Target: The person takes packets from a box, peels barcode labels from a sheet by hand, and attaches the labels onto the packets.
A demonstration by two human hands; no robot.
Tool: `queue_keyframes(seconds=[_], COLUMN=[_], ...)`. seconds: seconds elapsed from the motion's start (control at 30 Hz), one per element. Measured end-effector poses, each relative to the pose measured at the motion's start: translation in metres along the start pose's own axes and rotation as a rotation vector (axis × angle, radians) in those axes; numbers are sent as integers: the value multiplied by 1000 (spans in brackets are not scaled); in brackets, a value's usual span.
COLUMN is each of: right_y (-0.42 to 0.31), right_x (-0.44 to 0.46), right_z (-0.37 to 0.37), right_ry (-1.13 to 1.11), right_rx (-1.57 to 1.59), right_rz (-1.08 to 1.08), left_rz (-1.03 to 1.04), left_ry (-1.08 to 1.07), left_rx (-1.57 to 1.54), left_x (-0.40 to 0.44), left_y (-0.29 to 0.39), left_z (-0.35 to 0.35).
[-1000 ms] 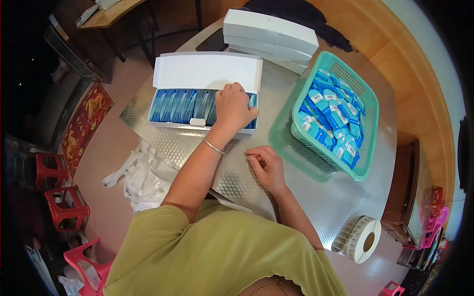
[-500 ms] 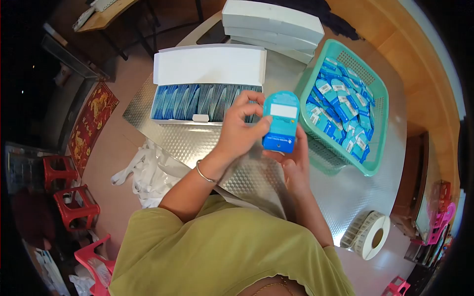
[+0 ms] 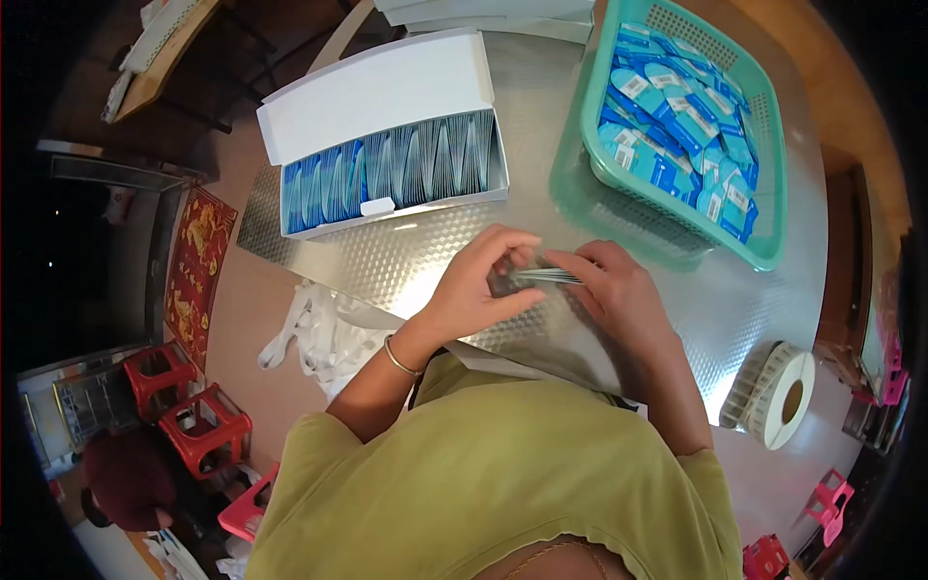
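Over the metal table (image 3: 522,72), a few thin cards (image 3: 549,275) are seen edge-on between my hands. My right hand (image 3: 619,295) grips their right end between thumb and fingers. At their left end my left hand (image 3: 478,285) curves with thumb and fingers apart, slightly blurred. Behind my left hand stands an open white box (image 3: 387,215) with its lid up, packed with upright blue and teal cards (image 3: 406,164). The green basket (image 3: 696,227) to the right holds many blue packets (image 3: 677,106) with white barcode labels.
A label roll (image 3: 783,398) lies at the table's right edge. White boxes (image 3: 493,12) stand at the back. White plastic bags (image 3: 324,333) hang at the table's left edge. Red stools (image 3: 205,430) and a patterned red mat (image 3: 198,271) are on the floor at left.
The view has shifted, with box and basket now higher in frame. The blue card, seen face-on half a second ago, has turned edge-on with others, and my left hand's fingers have parted.
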State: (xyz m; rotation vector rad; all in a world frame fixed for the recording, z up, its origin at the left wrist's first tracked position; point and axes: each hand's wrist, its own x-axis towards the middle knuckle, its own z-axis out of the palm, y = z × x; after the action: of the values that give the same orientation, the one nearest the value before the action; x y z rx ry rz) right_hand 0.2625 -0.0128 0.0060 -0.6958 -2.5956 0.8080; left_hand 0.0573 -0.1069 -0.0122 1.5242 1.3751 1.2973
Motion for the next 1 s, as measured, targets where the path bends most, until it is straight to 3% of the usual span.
queue_keyframes(seconds=[0.1, 0.2, 0.4, 0.5, 0.7, 0.8, 1.0], right_y=[12, 16, 26, 30, 37, 26, -4], right_x=[-2, 1, 15, 23, 16, 3, -34], right_z=[18, 14, 9, 13, 18, 15, 32], right_ry=[30, 28, -101, -71, 32, 190, -64], right_rx=[98, 371, 583, 472, 249, 5, -240], right_rz=[-7, 190, 335, 166, -4, -61, -150], left_rz=[-62, -40, -234, -308, -117, -49, 123], left_ry=[-70, -8, 20, 34, -62, -12, 262], left_rx=[144, 221, 114, 116, 396, 473, 768], left_x=[-6, -6, -25, -32, -33, -30, -11], left_y=[-3, 0, -3, 0, 3, 2, -13], left_z=[3, 4, 14, 19, 18, 14, -31])
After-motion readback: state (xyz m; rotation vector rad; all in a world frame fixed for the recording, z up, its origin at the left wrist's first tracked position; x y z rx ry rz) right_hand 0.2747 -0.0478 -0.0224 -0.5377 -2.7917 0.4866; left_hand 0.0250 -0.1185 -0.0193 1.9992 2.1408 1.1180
